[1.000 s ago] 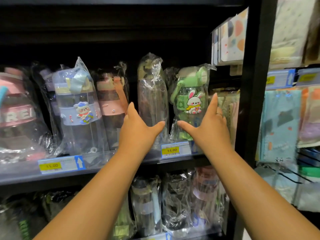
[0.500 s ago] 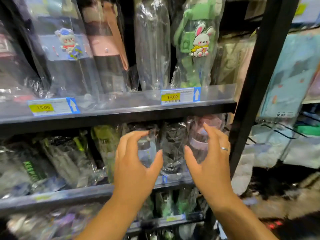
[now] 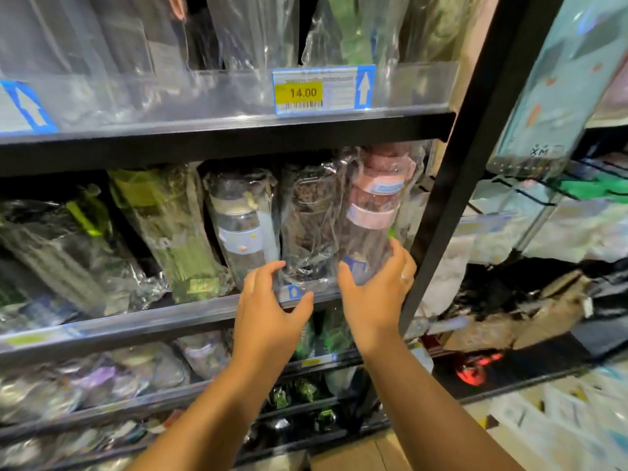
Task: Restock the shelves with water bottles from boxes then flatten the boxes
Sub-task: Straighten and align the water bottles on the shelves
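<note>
Fingers [image 3: 399, 256] of the right hand [image 3: 373, 300] now grip the pink bottle [image 3: 372, 215].

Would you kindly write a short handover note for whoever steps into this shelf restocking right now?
Left hand: fingers loosely curled, holding nothing, at the middle shelf's front rail, before the dark wrapped bottle.
Right hand: thumb and fingers curled round the base of the pink bottle at the shelf's right end.
Done: the shelves in view hold wrapped bottles.
Left: settle the pink bottle. No box shows clearly, so unpacking and flattening cannot be judged.
</note>
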